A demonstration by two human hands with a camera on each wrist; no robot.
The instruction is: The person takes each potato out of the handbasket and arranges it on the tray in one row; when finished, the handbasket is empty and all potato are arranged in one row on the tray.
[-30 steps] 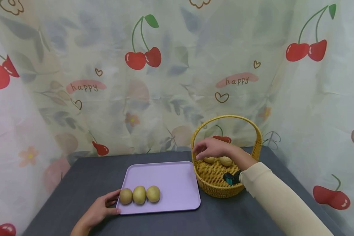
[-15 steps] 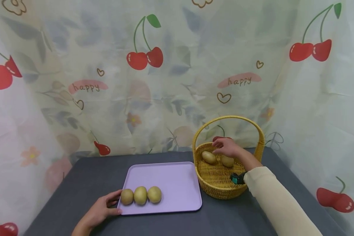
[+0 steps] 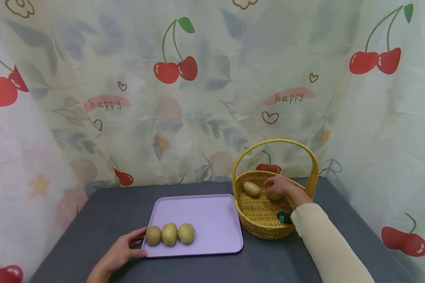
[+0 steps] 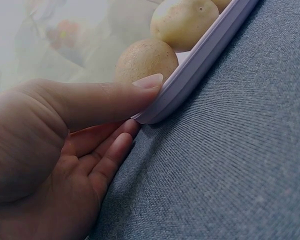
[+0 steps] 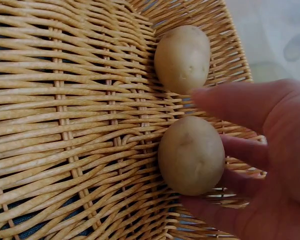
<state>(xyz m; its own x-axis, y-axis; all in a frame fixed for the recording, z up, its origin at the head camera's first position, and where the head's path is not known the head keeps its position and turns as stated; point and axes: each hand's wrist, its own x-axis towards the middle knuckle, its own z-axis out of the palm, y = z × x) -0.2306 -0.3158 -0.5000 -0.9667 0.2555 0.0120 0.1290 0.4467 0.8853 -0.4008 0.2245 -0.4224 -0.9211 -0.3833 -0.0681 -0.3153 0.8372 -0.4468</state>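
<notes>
My left hand [image 3: 122, 251] holds the near left corner of a lilac tray [image 3: 212, 224]; in the left wrist view the thumb lies over the rim, with fingertips against the corner below. Three potatoes stand in a row on the tray: a left potato [image 3: 153, 235], a middle one [image 3: 169, 234] and a right one [image 3: 186, 233]. My right hand [image 3: 281, 186] is inside a yellow wicker basket [image 3: 262, 232], its fingers spread around a potato [image 5: 191, 156], the thumb apart from it. Another potato [image 3: 252, 189] lies to its left in the basket.
The basket's tall arched handle [image 3: 276, 140] rises over the right forearm. Dark grey cloth [image 3: 124, 208] covers the table. A curtain [image 3: 212, 98] printed with cherries hangs behind and at both sides. A black band [image 3: 285, 217] is on the right wrist.
My right hand has moved right and down from the basket's left side, over the left potato, to the right potato. The left hand keeps its place at the tray corner.
</notes>
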